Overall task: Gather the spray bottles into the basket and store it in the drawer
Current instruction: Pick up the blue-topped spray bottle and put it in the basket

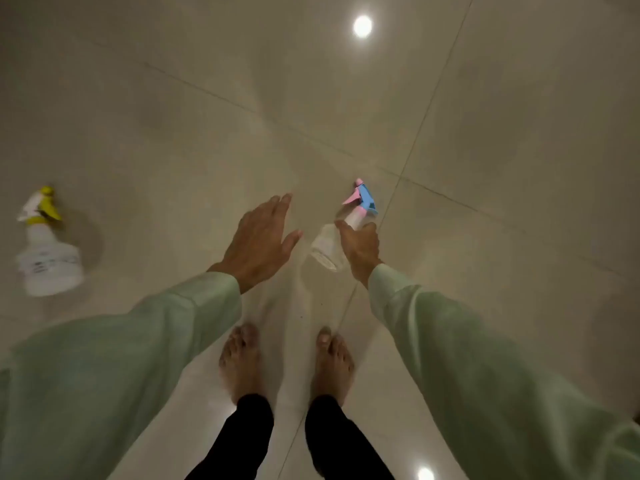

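Observation:
A clear spray bottle with a blue and pink trigger head (pixel 327 244) is held tilted above the floor, my right hand (pixel 360 247) shut around its neck. My left hand (pixel 259 240) hovers just left of it, fingers spread and holding nothing. A white spray bottle with a yellow trigger head (pixel 48 261) stands on the floor at the far left, well away from both hands. No basket or drawer is in view.
Glossy beige floor tiles (pixel 485 150) fill the view, with ceiling lights reflected in them. My bare feet (pixel 242 362) stand below the hands, near the middle of the frame.

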`<state>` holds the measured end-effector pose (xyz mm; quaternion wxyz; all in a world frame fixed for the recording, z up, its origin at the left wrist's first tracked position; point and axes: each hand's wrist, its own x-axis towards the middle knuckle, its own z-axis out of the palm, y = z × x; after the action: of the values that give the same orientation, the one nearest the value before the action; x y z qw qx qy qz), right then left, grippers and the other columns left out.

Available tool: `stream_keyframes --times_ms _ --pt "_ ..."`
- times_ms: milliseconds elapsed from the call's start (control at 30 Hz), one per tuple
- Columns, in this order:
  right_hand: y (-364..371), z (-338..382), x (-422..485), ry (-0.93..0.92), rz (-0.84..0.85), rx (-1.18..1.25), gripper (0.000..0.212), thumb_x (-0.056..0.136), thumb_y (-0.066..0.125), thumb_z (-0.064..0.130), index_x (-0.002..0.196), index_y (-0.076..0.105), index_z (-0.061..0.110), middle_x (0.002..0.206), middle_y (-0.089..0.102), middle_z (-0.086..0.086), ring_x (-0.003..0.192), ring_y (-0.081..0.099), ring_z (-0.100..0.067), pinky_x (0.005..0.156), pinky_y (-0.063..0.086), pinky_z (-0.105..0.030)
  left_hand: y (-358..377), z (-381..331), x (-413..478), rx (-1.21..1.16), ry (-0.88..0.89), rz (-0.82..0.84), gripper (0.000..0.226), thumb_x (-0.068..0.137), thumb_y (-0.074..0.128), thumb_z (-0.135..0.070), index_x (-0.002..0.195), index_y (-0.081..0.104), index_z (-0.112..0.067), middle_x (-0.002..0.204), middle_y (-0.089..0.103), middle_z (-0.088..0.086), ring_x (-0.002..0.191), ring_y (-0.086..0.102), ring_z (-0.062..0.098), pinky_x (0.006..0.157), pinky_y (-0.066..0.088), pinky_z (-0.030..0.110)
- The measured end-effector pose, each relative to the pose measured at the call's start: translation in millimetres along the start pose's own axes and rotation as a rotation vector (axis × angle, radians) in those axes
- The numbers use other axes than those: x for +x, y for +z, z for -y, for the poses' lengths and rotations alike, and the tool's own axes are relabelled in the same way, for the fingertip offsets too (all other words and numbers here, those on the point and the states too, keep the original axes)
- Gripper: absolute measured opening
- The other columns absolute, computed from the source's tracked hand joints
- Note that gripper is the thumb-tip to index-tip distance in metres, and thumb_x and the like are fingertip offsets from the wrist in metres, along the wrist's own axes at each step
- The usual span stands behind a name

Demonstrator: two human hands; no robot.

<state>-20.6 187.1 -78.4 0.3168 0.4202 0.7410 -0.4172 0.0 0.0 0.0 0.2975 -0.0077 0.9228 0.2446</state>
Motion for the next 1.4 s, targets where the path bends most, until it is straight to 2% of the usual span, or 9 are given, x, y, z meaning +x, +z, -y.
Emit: stream_keyframes --times_ms 200,300,567,800,933,1033,1267,1333,1400 --pt "28.3 -5.8 42.9 -0.011 -0.045 0.216 0.042 0.077 0.074 0.028 0.110 0.050 0.020 0.095 0.063 0.001 0.077 0.062 -0.014 0.062 0.050 -0.028 43.6 33.8 32.8 -0.044 -0.014 0.005 0.069 0.100 0.039 -0.042 0.156 0.009 -0.013 0.163 0.019 0.012 0.151 0.019 0.025 0.123 0.018 0.045" --pt "28.6 -1.1 25.0 -0.050 0.006 0.231 0.039 0.075 0.076 0.019 0.107 0.054 0.015 0.096 0.065 -0.003 0.080 0.066 -0.023 0.072 0.059 -0.039 32.7 39.5 12.2 -0.058 -0.042 -0.015 0.069 0.101 0.038 -0.041 0.156 0.009 -0.013 0.163 0.018 0.011 0.151 0.017 0.024 0.123 0.017 0.045" --pt "34.7 49.3 -126.1 -0.314 0.256 0.206 0.029 0.083 0.071 0.000 0.103 0.058 0.016 0.092 0.068 -0.002 0.077 0.066 -0.016 0.067 0.056 -0.028 -44.8 52.9 -119.0 -0.151 -0.193 -0.169 0.065 0.101 0.039 -0.035 0.156 0.010 -0.013 0.163 0.019 0.011 0.151 0.019 0.024 0.122 0.018 0.044" --pt "74.6 75.8 -280.7 -0.490 0.509 0.094 0.021 0.092 0.059 -0.004 0.112 0.056 0.002 0.100 0.061 -0.011 0.091 0.059 -0.023 0.086 0.047 -0.037 -104.6 90.1 -262.5 -0.294 -0.405 -0.435 0.064 0.100 0.044 -0.033 0.155 0.016 -0.013 0.161 0.026 0.010 0.148 0.025 0.024 0.121 0.022 0.042" --pt "118.9 66.6 -357.4 -0.614 0.634 -0.036 0.016 0.088 0.064 -0.007 0.101 0.062 0.002 0.088 0.064 -0.006 0.077 0.062 -0.017 0.074 0.050 -0.030 -112.8 130.9 -348.2 -0.302 -0.525 -0.520 0.065 0.100 0.045 -0.034 0.154 0.018 -0.011 0.159 0.029 0.011 0.147 0.028 0.026 0.120 0.024 0.042" --pt "165.8 45.8 -410.6 -0.669 0.668 -0.110 0.021 0.084 0.072 -0.002 0.098 0.068 0.014 0.090 0.071 0.000 0.076 0.067 -0.010 0.071 0.052 -0.023 -109.2 171.0 -412.1 -0.339 -0.612 -0.576 0.066 0.100 0.043 -0.036 0.155 0.016 -0.014 0.161 0.026 0.009 0.149 0.024 0.024 0.122 0.022 0.041" --pt "299.7 -22.2 -525.3 -0.772 0.663 -0.192 0.045 0.075 0.084 0.002 0.116 0.068 0.010 0.102 0.075 -0.005 0.085 0.071 -0.013 0.075 0.056 -0.022 -76.6 289.7 -544.3 -0.435 -0.767 -0.614 0.066 0.100 0.044 -0.037 0.155 0.015 -0.015 0.161 0.025 0.008 0.149 0.025 0.026 0.121 0.021 0.043" --pt "340.1 -51.0 -555.4 -0.791 0.641 -0.220 0.045 0.072 0.086 0.004 0.111 0.068 0.018 0.102 0.075 -0.003 0.090 0.071 -0.017 0.080 0.059 -0.029 -62.6 323.2 -581.8 -0.473 -0.809 -0.605 0.066 0.099 0.045 -0.036 0.155 0.017 -0.014 0.161 0.026 0.009 0.149 0.025 0.027 0.121 0.022 0.044" --pt "378.0 -81.0 -582.7 -0.827 0.613 -0.248 0.047 0.071 0.088 0.007 0.102 0.064 0.034 0.095 0.073 0.009 0.087 0.070 -0.007 0.079 0.059 -0.029 -50.1 355.4 -615.3 -0.499 -0.831 -0.600 0.066 0.099 0.046 -0.035 0.155 0.017 -0.013 0.161 0.025 0.010 0.149 0.024 0.027 0.120 0.023 0.044"
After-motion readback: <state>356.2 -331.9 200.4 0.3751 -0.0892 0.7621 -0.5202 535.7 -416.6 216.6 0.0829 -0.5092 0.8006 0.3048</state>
